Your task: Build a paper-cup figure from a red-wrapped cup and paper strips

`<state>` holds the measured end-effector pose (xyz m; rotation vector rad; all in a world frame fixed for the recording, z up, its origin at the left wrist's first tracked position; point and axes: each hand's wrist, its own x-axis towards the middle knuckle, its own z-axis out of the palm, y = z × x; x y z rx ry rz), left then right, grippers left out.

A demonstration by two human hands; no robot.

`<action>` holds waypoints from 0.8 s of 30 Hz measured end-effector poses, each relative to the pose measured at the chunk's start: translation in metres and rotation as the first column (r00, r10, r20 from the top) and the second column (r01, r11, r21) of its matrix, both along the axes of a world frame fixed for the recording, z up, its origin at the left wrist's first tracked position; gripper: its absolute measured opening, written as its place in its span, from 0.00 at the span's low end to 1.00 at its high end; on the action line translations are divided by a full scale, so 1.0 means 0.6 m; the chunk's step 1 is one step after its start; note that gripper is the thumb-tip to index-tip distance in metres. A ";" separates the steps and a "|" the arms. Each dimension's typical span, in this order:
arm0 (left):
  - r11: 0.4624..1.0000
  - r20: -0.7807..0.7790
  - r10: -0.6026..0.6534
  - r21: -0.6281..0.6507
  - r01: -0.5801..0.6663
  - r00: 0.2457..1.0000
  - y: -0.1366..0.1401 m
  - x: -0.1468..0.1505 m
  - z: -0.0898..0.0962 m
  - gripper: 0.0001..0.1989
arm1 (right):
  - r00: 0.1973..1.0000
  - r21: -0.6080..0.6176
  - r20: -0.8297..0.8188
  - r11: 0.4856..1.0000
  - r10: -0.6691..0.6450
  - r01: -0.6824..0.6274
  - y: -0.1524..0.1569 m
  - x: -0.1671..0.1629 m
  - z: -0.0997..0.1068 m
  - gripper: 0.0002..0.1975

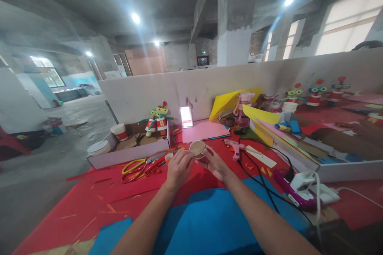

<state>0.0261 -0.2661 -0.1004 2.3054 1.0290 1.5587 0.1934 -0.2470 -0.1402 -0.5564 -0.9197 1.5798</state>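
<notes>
A small paper cup (197, 149) is held up above the red table covering, its round end facing me. My right hand (216, 164) wraps its fingers and thumb around the cup's right side. At the cup's left edge, the fingertips of my left hand (180, 167) are pinched together on it; what else they might hold is hidden. Just beyond the left hand stands a small orange cup-like piece (169, 157). Scissors with yellow and red handles (136, 170) lie left of my hands. A pink glue gun (236, 149) rests to the right.
A white box (131, 153) at left holds robot-like paper figures (161, 121) and cups. Pink sheets (206, 129) lie ahead. A second box (344, 171) with paper scraps stands right, near a purple power strip (295, 195) with trailing cords. Blue sheets (206, 223) lie in front.
</notes>
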 end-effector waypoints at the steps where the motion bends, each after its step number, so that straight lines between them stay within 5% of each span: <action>1: 1.000 -0.033 -0.014 -0.004 0.014 0.999 0.001 -0.003 -0.001 0.05 | 1.000 -0.009 -0.015 1.000 0.005 -0.005 0.000 0.001 0.000 0.28; 12: 0.994 -0.289 -0.105 -0.001 0.110 0.952 0.004 -0.002 -0.002 0.11 | 0.998 -0.036 0.031 0.998 -0.051 0.052 0.005 0.001 -0.007 0.28; 16: 0.997 0.012 -0.064 -0.035 0.065 0.998 0.006 -0.002 -0.002 0.07 | 0.998 -0.028 0.056 0.999 -0.043 0.045 0.007 0.001 -0.004 0.29; 19: 0.983 0.267 0.064 -0.181 -0.015 0.961 0.014 -0.004 -0.002 0.10 | 0.989 0.008 0.135 0.998 -0.055 0.055 0.002 0.000 0.001 0.32; 24: 0.858 0.476 -0.022 -0.443 0.262 0.879 0.021 0.001 -0.008 0.18 | 0.953 0.170 0.278 0.983 -0.117 0.071 -0.014 -0.004 0.009 0.37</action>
